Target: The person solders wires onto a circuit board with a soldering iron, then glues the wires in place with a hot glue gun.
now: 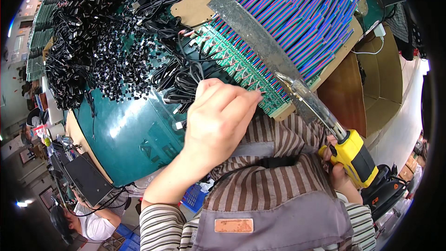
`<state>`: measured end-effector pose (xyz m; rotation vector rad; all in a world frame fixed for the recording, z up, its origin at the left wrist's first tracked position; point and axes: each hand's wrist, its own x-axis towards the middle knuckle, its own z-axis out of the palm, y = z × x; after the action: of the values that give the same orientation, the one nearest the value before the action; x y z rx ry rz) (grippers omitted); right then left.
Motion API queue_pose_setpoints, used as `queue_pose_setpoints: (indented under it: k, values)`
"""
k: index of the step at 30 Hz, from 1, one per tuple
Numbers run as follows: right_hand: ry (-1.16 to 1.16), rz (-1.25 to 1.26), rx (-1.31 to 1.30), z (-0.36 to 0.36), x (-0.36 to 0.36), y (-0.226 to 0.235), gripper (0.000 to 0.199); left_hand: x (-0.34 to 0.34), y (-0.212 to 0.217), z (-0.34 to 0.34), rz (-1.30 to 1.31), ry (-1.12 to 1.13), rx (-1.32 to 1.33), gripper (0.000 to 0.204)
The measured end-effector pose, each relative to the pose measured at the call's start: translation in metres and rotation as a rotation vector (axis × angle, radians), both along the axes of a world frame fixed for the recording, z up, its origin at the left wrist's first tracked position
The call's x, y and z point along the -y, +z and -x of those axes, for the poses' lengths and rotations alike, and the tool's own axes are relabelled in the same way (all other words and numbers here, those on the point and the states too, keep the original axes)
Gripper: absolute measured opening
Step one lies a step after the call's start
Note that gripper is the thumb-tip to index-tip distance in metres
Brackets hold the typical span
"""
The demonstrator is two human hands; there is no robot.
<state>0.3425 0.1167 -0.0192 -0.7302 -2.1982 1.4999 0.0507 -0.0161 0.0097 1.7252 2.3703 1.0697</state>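
My left hand point(216, 118) is closed in a pinch over the near end of a row of green circuit boards point(234, 65). A thin reddish wire end shows at its fingertips; the rest of what it grips is hidden. My right hand point(338, 169) is wrapped round the handle of a yellow and black soldering gun point(355, 158). The gun's metal tip points up and left, close above the boards. A flat metal bar point(260, 37) lies across the boards and the bundled blue, red, green and black wires point(297, 23). Black cables point(183, 83) lie beside my left hand.
Large heaps of black cables point(76, 32) with small plugs point(123, 65) cover the far left of the green mat point(125, 130). An open cardboard box point(381, 74) stands at the right. Another person point(88, 223) sits at the lower left, near a dark box-shaped device point(88, 176).
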Motion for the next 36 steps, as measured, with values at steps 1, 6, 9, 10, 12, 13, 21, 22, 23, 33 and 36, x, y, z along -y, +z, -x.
queue_pose_setpoints:
  k: [1,6,9,10,12,13,21,22,23,33,36]
  values:
    - [0.002,-0.015,0.018,-0.002,0.000,0.000,0.040,-0.001,-0.001,-0.006,-0.002,0.050,0.017,0.015]
    - [0.022,-0.006,0.032,-0.012,-0.001,-0.004,0.035,-0.001,-0.001,-0.020,-0.010,0.191,0.106,0.014]
    - [0.079,-0.135,-0.024,-0.002,-0.008,-0.002,0.034,-0.002,-0.002,-0.021,0.013,0.233,0.135,0.011]
    - [0.120,-0.270,-0.086,0.002,-0.011,-0.001,0.035,-0.003,-0.001,-0.021,0.047,0.247,0.193,0.012]
    - [0.089,-0.151,0.048,-0.026,-0.004,-0.009,0.036,-0.003,0.000,-0.022,0.080,0.260,0.254,0.013]
    - [0.056,-0.031,0.178,-0.036,-0.001,-0.012,0.038,-0.005,0.001,-0.024,0.089,0.282,0.266,0.012]
    - [0.092,-0.074,0.194,-0.032,-0.003,-0.010,0.040,-0.015,0.004,-0.047,0.165,0.529,0.066,0.014]
    - [0.121,-0.066,0.218,-0.035,-0.003,-0.011,0.041,-0.015,0.002,-0.047,0.166,0.530,0.067,0.014]
    - [0.123,-0.066,0.219,-0.033,-0.003,-0.009,0.041,-0.014,0.000,-0.046,0.163,0.509,0.061,0.014]
    - [0.054,-0.026,0.174,-0.028,-0.001,-0.008,0.042,-0.003,0.000,-0.032,0.078,0.405,0.256,0.010]
    - [0.071,-0.046,0.159,-0.028,-0.002,-0.014,0.043,0.000,0.001,-0.030,0.097,0.378,0.278,0.009]
